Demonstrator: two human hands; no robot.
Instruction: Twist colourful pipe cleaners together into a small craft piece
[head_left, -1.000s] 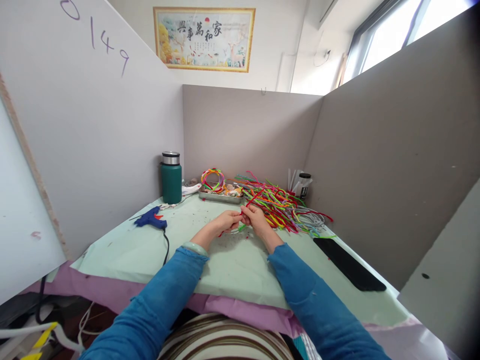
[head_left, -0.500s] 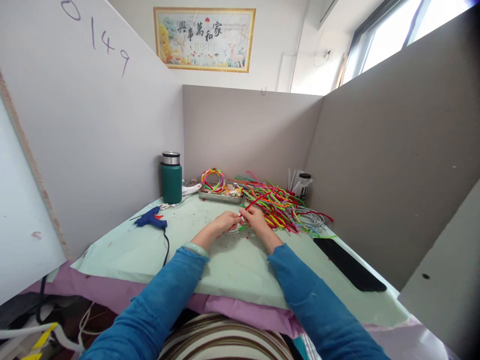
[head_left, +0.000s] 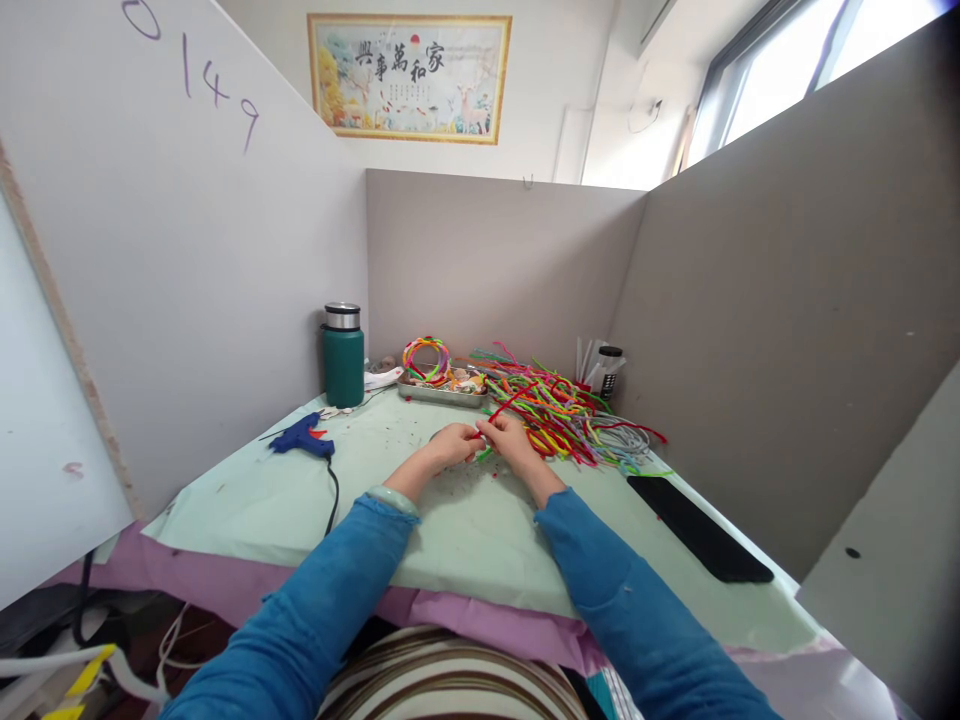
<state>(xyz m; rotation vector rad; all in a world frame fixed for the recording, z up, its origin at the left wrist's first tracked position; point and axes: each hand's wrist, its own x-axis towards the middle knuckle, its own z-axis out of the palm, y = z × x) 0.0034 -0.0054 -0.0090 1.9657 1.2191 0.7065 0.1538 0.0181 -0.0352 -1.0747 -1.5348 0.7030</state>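
Observation:
Over the middle of the table, my left hand point(head_left: 454, 444) and my right hand point(head_left: 508, 438) meet at the fingertips. Both are closed on a red fuzzy pipe cleaner point(head_left: 510, 401), whose free end slants up and to the right past my right hand. A bit of green pipe cleaner point(head_left: 484, 454) shows just under the fingers; what it joins is hidden by my hands. Behind my right hand spreads a heap of coloured pipe cleaners point(head_left: 559, 400), with several red, yellow and green ones lying close to my knuckles.
A metal tray point(head_left: 442, 397) at the back holds a ring of coloured pipe cleaners point(head_left: 425, 344). To the left are a green flask point(head_left: 343, 365) and a blue glue gun point(head_left: 302, 436) with its cord. A black flat slab point(head_left: 701, 528) lies right, near a black-lidded jar point(head_left: 609, 372). Partitions enclose the table.
My left hand has shifted and turned slightly around the red pipe cleaner. My right hand has moved a little to the left, staying at the fingertips of the other.

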